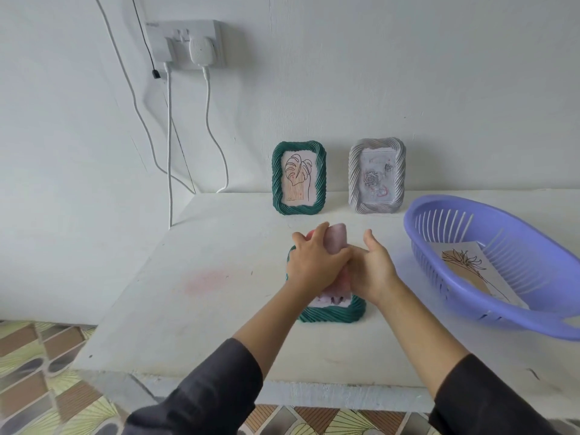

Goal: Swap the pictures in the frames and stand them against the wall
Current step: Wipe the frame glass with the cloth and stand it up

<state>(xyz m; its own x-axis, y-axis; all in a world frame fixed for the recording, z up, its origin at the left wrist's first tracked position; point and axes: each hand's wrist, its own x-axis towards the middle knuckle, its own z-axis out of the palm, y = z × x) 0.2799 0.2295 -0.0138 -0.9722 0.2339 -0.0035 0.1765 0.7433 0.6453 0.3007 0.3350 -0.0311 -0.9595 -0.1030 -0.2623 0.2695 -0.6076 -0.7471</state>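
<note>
A green rope-edged frame (337, 313) lies flat on the white table (201, 309) under both hands. My left hand (310, 262) grips a pink picture (335, 241) that curls upward out of the frame. My right hand (372, 266) touches the picture's right side, fingers partly spread. Against the wall stand a second green frame (298, 178) holding a leaf line drawing and a grey frame (376, 175) holding a pale rose picture. Most of the flat frame is hidden by my hands.
A purple plastic basket (489, 312) sits at the right, holding a flower drawing on paper (470, 268). A wall socket (188, 43) with plugs and hanging cables is at upper left. The table's front edge is near my sleeves; patterned floor lies below.
</note>
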